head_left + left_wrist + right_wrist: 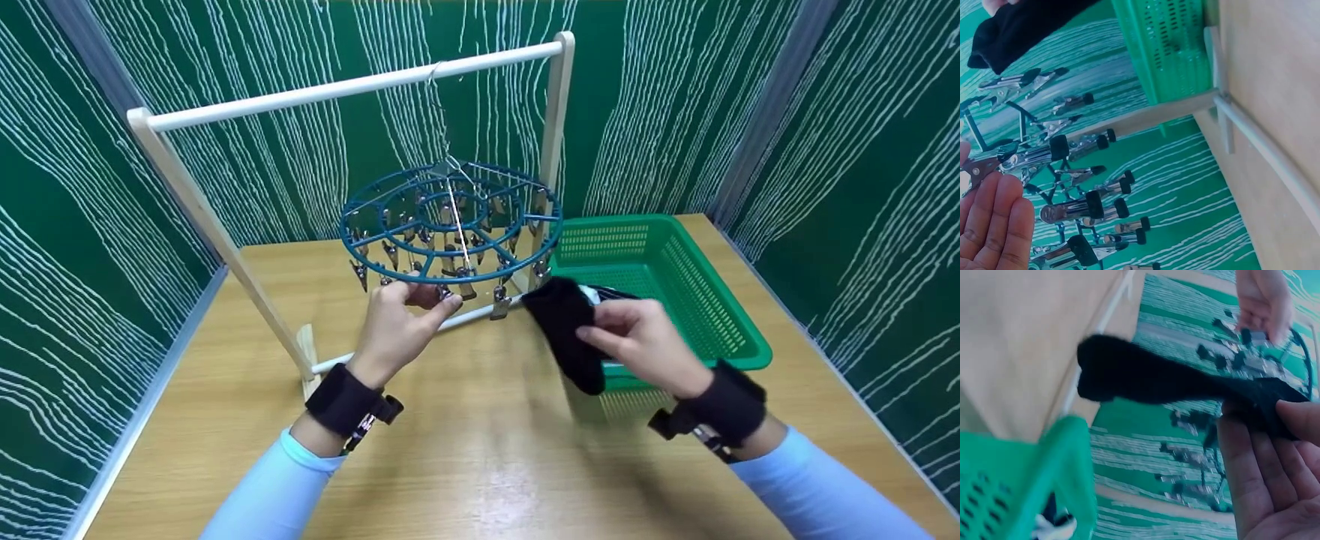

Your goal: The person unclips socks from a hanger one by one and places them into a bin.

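A round blue-green clip hanger [360, 259] hangs from the rack, with metal clips dangling from its rings. At its near edge my left hand [394, 326] pinches one metal clip [981, 167] between thumb and fingers. My right hand [652, 349] holds a black sock [562, 330] by one end, between thumb and fingers. The sock's other end hangs free, as the right wrist view also shows. It is right of the hanger and overlaps the basket's near left side in the head view.
A wooden rack [217, 232] with a white top bar [322, 91] stands on the wooden table [465, 465]. To its right a green basket [742, 330] holds some black and white cloth [1058, 527]. Green walls with white streaks [675, 112] enclose the table.
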